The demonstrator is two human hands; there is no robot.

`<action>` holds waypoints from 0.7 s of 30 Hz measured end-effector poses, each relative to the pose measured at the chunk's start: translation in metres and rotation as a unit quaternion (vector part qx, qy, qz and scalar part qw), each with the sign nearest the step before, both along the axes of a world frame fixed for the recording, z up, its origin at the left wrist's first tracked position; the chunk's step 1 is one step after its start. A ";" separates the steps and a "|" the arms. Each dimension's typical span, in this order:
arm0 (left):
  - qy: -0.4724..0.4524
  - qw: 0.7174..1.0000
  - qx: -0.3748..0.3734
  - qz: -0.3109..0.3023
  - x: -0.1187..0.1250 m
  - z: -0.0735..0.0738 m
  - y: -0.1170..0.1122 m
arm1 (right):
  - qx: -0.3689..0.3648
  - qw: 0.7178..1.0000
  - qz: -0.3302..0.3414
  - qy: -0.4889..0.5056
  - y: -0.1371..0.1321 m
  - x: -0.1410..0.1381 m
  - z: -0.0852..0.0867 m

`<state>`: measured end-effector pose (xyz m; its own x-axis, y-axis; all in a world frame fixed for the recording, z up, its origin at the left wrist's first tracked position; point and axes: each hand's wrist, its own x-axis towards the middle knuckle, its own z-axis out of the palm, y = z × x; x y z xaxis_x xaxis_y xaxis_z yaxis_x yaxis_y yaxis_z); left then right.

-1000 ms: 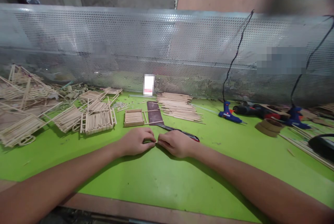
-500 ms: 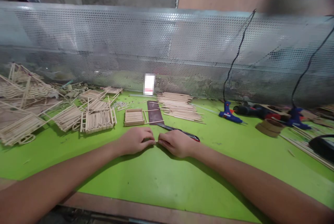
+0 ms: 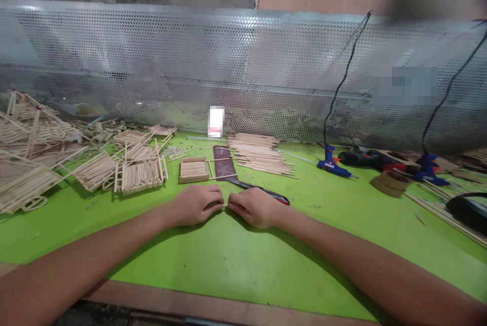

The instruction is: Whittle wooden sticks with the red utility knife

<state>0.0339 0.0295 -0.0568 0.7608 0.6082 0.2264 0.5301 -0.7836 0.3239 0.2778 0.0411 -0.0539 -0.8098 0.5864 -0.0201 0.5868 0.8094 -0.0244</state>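
The left hand (image 3: 196, 205) and right hand (image 3: 253, 208) pinch a small pale stick (image 3: 224, 207) between them at the green table (image 3: 228, 265), near a shallow stick-built tray (image 3: 194, 170) whose floor is close-set slats.

left hand (image 3: 197, 205): pinched | right hand (image 3: 252, 207): pinched | fingertips (image 3: 219, 207): just apart | forearms (image 3: 101, 242): angled inward

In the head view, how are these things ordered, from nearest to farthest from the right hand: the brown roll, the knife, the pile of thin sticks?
From the right hand:
1. Knife, just beyond the hand.
2. Pile of thin sticks, farther back.
3. Brown roll, well to the right.
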 end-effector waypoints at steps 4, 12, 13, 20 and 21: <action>-0.002 1.000 0.000 -0.001 0.000 -0.002 0.001 | 0.010 1.000 0.000 -0.004 0.000 0.000 -0.001; -0.016 1.000 0.002 0.021 0.002 -0.010 -0.001 | 0.014 0.998 -0.032 -0.048 -0.005 -0.008 0.003; -0.021 0.999 -0.003 0.024 0.002 -0.011 -0.001 | 0.013 0.998 -0.040 -0.055 -0.006 -0.010 0.004; -0.017 0.999 0.023 0.038 0.004 -0.013 -0.002 | 0.003 0.997 -0.069 -0.045 -0.010 -0.020 0.008; -0.006 0.999 0.032 0.036 0.004 -0.012 -0.001 | 0.002 0.997 -0.069 -0.039 -0.010 -0.019 0.008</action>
<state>0.0377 0.0287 -0.0684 0.7131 0.6448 0.2753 0.5813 -0.7633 0.2820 0.2593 0.0307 -0.0463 -0.7167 0.6929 -0.0782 0.6931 0.7202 0.0290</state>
